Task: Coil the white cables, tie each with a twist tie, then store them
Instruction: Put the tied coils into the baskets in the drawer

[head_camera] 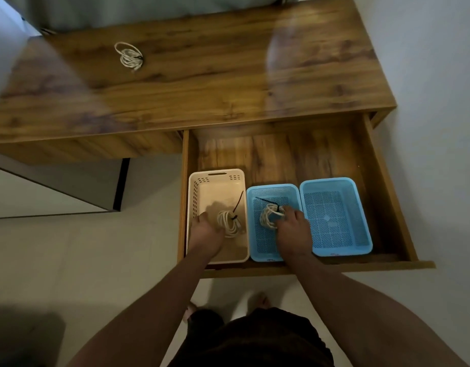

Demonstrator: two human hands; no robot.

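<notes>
I see one coiled white cable (228,223) lying in the cream basket (195,197) at the drawer's (387,186) left edge, its black tie (237,205) pointing toward the far right corner. My left hand (205,230) covers the coil's left side; I cannot tell whether those fingers grip it. My right hand (292,229) pinches a second coil (268,215) in the middle blue basket (257,247), hiding its right part. A third coil (129,56) lies near the desktop's (228,75) far left corner, blurred.
</notes>
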